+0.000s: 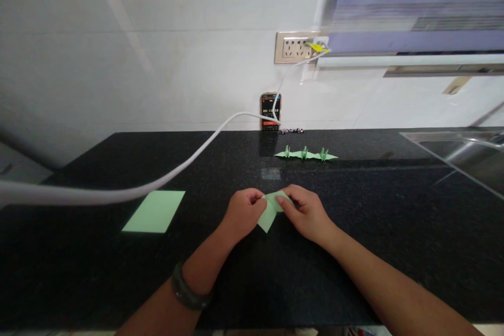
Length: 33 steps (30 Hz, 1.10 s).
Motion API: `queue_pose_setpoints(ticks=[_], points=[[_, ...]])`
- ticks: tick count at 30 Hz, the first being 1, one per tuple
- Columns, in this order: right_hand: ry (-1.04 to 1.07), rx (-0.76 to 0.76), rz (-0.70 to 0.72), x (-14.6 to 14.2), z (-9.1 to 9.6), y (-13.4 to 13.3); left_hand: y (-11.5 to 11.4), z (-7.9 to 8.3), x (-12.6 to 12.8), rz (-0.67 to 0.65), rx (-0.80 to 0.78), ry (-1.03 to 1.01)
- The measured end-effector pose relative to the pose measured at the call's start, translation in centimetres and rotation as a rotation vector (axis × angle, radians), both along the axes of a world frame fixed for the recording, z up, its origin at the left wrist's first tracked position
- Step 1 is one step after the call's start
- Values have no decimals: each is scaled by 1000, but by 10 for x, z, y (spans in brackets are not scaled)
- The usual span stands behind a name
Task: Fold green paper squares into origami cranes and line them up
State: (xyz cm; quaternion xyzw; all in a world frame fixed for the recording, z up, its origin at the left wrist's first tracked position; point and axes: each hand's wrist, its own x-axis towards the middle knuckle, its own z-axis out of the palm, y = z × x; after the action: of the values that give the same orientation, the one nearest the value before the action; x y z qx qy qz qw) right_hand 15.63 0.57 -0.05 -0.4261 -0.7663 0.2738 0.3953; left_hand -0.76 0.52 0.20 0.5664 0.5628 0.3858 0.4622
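A small piece of light green paper (267, 218), partly folded and creased, is held just over the dark countertop between my two hands. My left hand (244, 213) pinches its left edge between thumb and fingers. On the other side, my right hand (306, 211) grips it with the thumb lying on top; the fingers behind the paper are hidden. One corner points down toward me. Farther back stand three folded green paper cranes (304, 153) in a row, their wing tips touching or joined. To the left lies a flat stack or sheet of green paper (155, 212).
A phone (270, 111) showing a running timer leans on the tiled wall. Its white cable (197, 155) arches across the left side from the wall socket (295, 48). A beaded strand (292, 130) lies beside the phone. A steel sink (464, 152) is at the right.
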Motion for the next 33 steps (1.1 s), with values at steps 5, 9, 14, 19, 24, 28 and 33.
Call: queue_pose_setpoints(ticks=[5, 9, 14, 19, 24, 28, 33], points=[[321, -359, -39, -1, -4, 6, -2, 7, 0, -99, -113, -249], [355, -380, -41, 0, -4, 7, -1, 4, -4, -122, -147, -350], [167, -93, -66, 4, -5, 8, 1, -4, -6, -143, -158, -404], [-46, 288, 53, 15, -2, 11, 2, -2, -6, -141, -207, -476], [-234, 467, 167, 24, 0, 16, 3, 5, -6, -115, -265, -532], [-320, 504, 199, 24, 1, 16, 4, 5, -7, -86, -277, -539], [-338, 493, 233, 23, 3, 15, 4, 7, -8, -71, -296, -553]])
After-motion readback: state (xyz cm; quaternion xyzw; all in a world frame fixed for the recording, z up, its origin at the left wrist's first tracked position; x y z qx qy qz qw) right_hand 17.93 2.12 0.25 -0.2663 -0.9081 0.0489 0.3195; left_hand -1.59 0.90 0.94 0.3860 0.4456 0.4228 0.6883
